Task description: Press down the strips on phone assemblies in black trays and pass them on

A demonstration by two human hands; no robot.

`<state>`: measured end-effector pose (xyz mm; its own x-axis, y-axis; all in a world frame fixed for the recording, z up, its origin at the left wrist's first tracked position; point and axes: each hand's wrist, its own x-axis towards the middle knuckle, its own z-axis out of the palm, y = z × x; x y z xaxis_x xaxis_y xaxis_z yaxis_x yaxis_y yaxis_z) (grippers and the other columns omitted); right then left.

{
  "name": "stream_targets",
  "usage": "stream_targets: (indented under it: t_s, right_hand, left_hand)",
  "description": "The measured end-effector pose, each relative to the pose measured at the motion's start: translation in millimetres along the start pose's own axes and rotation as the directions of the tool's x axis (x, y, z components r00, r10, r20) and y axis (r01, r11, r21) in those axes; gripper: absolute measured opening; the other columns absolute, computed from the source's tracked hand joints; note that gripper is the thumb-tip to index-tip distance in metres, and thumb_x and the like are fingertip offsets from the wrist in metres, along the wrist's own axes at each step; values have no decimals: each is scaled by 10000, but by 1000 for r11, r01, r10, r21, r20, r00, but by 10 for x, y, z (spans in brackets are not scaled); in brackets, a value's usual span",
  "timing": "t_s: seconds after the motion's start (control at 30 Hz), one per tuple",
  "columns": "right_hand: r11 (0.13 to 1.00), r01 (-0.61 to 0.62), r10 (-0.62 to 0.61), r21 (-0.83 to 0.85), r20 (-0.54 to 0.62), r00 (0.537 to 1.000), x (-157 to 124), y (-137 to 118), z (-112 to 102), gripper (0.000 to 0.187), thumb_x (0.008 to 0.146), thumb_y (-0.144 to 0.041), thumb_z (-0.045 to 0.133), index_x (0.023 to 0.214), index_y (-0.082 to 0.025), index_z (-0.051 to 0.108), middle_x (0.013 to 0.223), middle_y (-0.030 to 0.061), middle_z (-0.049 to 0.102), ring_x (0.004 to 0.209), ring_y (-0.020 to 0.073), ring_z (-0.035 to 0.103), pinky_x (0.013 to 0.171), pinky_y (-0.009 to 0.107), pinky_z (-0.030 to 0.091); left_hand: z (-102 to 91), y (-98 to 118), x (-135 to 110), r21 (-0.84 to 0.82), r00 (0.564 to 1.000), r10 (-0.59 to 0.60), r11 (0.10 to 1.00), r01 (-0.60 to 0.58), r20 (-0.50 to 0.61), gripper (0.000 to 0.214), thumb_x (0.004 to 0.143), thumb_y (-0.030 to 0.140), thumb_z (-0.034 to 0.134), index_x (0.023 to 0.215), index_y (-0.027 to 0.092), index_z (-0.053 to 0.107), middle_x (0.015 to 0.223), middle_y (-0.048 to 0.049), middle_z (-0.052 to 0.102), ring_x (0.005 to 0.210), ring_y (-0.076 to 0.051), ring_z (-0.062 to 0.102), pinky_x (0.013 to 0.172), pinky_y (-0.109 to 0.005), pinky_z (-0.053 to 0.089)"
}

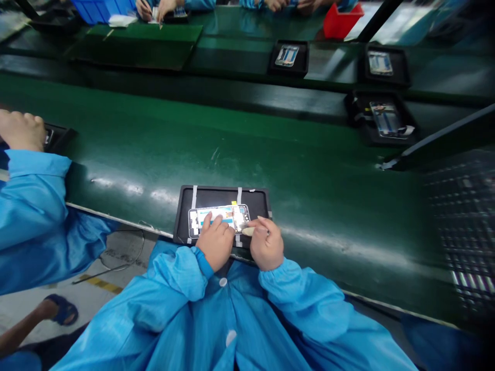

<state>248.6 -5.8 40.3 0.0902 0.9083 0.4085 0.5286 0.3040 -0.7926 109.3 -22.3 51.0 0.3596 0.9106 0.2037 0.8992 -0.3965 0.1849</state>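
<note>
An opened phone [196, 224], its inner parts bare, lies in a black tray [263, 202] in front of me. My left hand [216, 240] rests at the phone's near edge, fingers bent over its inner side and holding it against the tray. At the phone's right end, my right hand [267, 244] is closed on a pale, pointed tool [248, 232]. The tool's tip meets the phone's inner parts near the right end; its exact kind is too small to make out. A small yellow tab [234, 203] shows at the far edge of the phone.
A co-worker's hand [23, 131] is at another black tray [62, 138] on the left. Several trays with opened phones, one at the right [386, 121], stand beyond the green bench [232, 139]. A red bin [342, 20] and a blue bin [102, 9] are farther back, near other people's hands.
</note>
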Motion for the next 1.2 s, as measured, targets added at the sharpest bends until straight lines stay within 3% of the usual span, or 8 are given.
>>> stream_targets:
  t_s: [0.3,0.6,0.67,0.73,0.83,0.93,1.03,1.2]
  right_hand:
    - [999,16,-14,-40,58,998,27,-24,-22,231,854,-359,363,915,-206,526,747,50,656,703,186,628,660,346,510]
    - [983,175,-153,-54,288,945,148,-175,61,325,819,-421,355,664,-223,561,654,71,634,650,198,600,650,335,496]
    - [997,72,-64,-22,250,966,162,-157,76,325,796,-461,377,669,-218,552,657,70,633,654,203,602,645,338,496]
    - [982,-187,184,2,168,969,195,-131,86,355,801,-497,365,762,-200,555,684,61,635,602,187,598,584,322,498]
    - [834,-536,524,133,115,844,254,-103,98,452,820,-554,316,941,-166,514,723,44,633,465,139,552,449,274,469]
    - [791,-578,567,200,117,816,280,-102,110,512,797,-598,339,992,-149,491,718,33,632,440,117,533,434,247,460]
    - [798,-569,555,196,126,822,279,-113,116,530,794,-607,338,1005,-145,490,713,30,634,442,111,532,440,239,464]
    - [788,-585,563,190,162,811,289,-113,118,518,798,-598,346,1015,-150,490,713,28,631,470,119,549,460,248,479]
  left_hand:
    - [14,-24,6,-8,1000,9,1000,-9,2,121,809,132,478,796,165,594,781,-47,596,1017,-244,481,998,-480,266]
    - [32,-31,-13,-34,1000,25,999,-25,11,152,814,133,452,792,158,600,780,-57,599,998,-244,488,1005,-496,252]
    - [23,-29,-12,-40,1000,7,999,-7,14,151,816,140,458,783,160,604,774,-53,606,991,-246,496,999,-503,254]
    - [-16,-40,15,-69,999,-27,997,29,26,152,820,158,468,755,167,605,752,-43,614,971,-244,510,989,-508,263]
    - [-132,-99,119,-113,990,-141,983,143,32,180,834,192,462,739,188,614,745,-26,631,943,-244,524,968,-543,267]
    - [-221,-190,269,-60,974,-226,972,226,9,181,847,238,459,864,233,639,833,-30,637,994,-273,491,949,-605,236]
    - [-172,-258,380,-18,982,-181,983,182,57,193,805,318,540,972,303,636,967,-53,610,1034,-307,460,916,-633,253]
    - [-20,-321,426,-52,962,-241,967,249,128,148,793,333,547,866,319,675,1033,-39,600,1025,-292,486,910,-587,318]
